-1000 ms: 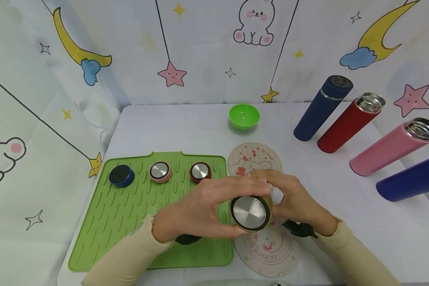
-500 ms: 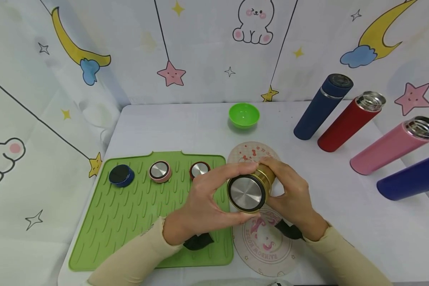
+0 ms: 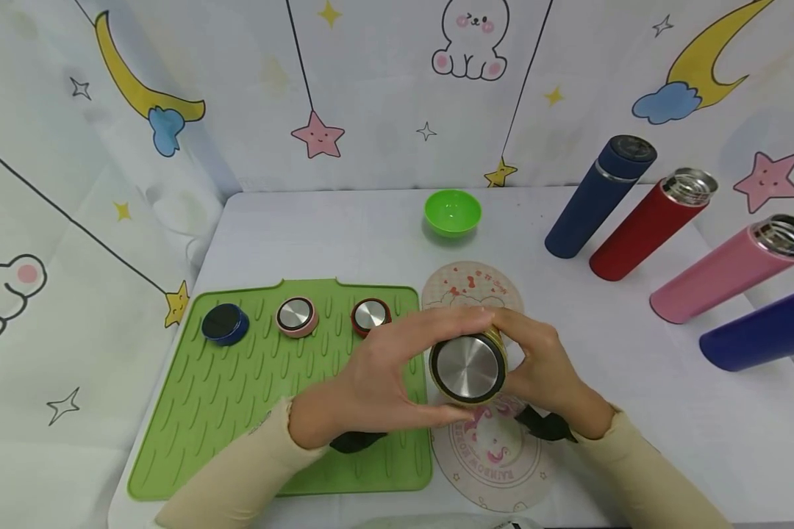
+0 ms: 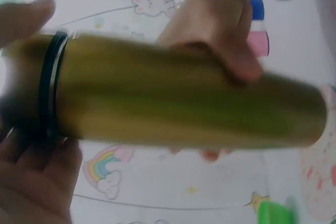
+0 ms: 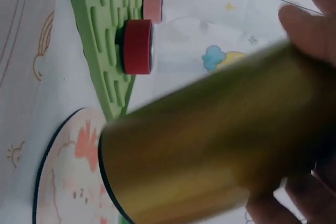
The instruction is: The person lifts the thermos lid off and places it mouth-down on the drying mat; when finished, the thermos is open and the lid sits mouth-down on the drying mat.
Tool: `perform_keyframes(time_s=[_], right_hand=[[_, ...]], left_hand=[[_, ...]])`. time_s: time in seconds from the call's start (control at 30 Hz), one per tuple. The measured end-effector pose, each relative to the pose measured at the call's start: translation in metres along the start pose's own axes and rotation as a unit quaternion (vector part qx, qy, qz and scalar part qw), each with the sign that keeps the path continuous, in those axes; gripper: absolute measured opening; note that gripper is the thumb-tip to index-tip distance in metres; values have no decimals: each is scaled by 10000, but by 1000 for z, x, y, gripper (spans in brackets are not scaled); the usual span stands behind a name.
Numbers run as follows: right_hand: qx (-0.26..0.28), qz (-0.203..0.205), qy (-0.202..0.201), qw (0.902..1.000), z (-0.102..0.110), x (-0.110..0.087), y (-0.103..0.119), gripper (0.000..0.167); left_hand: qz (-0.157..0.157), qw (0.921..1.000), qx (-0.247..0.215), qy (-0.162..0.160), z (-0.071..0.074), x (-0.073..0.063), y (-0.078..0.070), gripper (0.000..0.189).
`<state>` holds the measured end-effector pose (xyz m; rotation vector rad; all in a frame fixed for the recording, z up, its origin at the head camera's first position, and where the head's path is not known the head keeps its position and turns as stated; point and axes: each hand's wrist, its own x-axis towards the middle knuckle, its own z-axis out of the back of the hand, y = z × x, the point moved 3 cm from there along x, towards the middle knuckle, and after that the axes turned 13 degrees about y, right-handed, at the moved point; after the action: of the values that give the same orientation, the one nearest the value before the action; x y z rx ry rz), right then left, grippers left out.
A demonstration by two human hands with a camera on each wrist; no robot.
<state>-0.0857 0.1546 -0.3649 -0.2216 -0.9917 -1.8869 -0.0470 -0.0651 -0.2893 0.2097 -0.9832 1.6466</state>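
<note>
I hold the gold flask (image 4: 168,98) tilted and raised off the table (image 3: 317,235), cap end facing the head camera. My left hand (image 3: 380,371) encloses the cap (image 3: 468,369): fingers over the top edge, thumb beneath, parted to about the cap's width. My right hand (image 3: 548,367) grips the flask body, fingers and thumb curled around it. On my remote feed, the head view shows the flask in front of the far round mat (image 3: 473,283) and near round mat (image 3: 486,481). To their left, the green mat (image 3: 198,397) supports a blue cap (image 3: 225,325), pink cap (image 3: 296,317) and red cap (image 3: 372,316) in a row. At right, the red flask (image 3: 642,235) and pink flask (image 3: 717,283) show bare steel mouths.
</note>
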Motion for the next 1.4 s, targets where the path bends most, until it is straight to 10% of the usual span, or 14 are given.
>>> perform_keyframes(time_s=[0.27, 0.63, 0.8, 1.13, 1.4], right_hand=[[704, 226, 661, 9951, -1, -3, -3, 64], [692, 169, 1063, 9918, 0, -4, -2, 71], [514, 134, 816, 9952, 0, -3, 0, 68], [-896, -308, -629, 9935, -3, -3, 3, 69], [-720, -401, -670, 9943, -7, -3, 4, 69]], left_hand=[[-198, 9927, -60, 1189, 7, 1, -8, 69], [-193, 9867, -55, 1613, 4, 2, -13, 69], [-139, 9932, 112, 1149, 5, 1, -11, 65], [662, 9916, 633, -910, -2, 2, -6, 80], [798, 9888, 529, -1145, -4, 4, -6, 81]])
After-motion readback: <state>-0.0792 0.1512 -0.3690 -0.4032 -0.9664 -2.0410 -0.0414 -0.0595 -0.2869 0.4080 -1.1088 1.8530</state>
